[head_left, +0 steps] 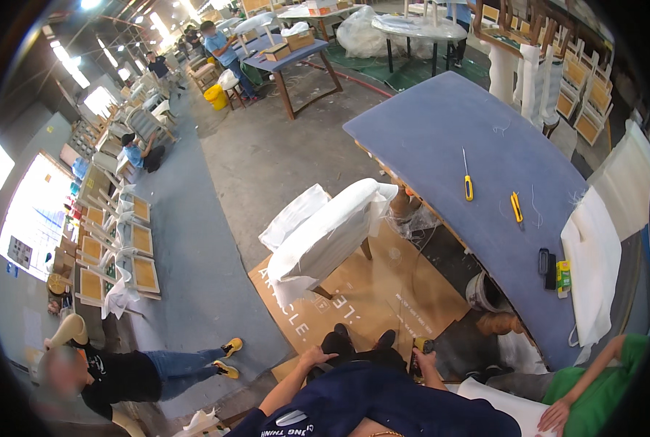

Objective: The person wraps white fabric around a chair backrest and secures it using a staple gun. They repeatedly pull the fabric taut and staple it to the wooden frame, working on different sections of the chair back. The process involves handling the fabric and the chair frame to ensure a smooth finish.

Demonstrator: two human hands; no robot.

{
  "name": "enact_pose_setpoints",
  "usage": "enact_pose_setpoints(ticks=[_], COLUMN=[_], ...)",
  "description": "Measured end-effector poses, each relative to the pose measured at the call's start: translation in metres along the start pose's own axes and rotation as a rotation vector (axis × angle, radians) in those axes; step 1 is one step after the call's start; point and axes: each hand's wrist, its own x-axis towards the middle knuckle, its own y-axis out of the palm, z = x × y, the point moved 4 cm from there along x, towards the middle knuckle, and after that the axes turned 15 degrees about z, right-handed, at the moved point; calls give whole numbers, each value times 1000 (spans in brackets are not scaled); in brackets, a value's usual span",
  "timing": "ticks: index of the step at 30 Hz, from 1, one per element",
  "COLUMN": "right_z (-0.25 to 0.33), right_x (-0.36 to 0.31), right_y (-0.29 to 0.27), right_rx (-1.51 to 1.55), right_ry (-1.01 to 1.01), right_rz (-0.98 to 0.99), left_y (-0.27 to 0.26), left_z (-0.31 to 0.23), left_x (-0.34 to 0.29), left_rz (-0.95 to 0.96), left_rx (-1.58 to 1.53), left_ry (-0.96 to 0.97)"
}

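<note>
My left hand (315, 358) lies on my left thigh, its fingers loosely stretched and nothing visible in it. In my right hand (430, 358), beside my right leg, is a yellow-and-black hand tool (422, 344), its shape like a staple gun; my fingers partly cover it. Ahead of my feet stands a chair (325, 240) wrapped in white cloth, its padded back toward me and wooden legs showing below. The chair rests on a flattened cardboard sheet (376, 309). Loose white cloth (296, 215) hangs on its far left side.
A blue-topped table (441, 138) at right bears a yellow-handled screwdriver (468, 188), a yellow cutter (517, 207), a black case (546, 268) and white fabric (593, 262). A person in green (594, 400) sits close on my right. Another person (121, 375) stands at left. Chair frames (114, 255) line the wall.
</note>
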Motion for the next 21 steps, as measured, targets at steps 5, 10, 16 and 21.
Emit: enact_pose_setpoints(ticks=[5,10,16,21], right_z=[-1,6,-29,-14], right_x=[17,-4,-8,-51], right_y=[-22,-6,-42,-28], right_rx=[-231,-315,-531,-468], right_ry=[-29,-75,-35,52], right_rz=[-155,-151,-240,-79], left_y=[7,13,6,-2], left_z=[-18,-20,-45,-44], left_x=[8,-30,-38,-2], left_rz=[-32,-59,169,233], left_rx=[34,313,282,461], left_ry=[264,781,909,668])
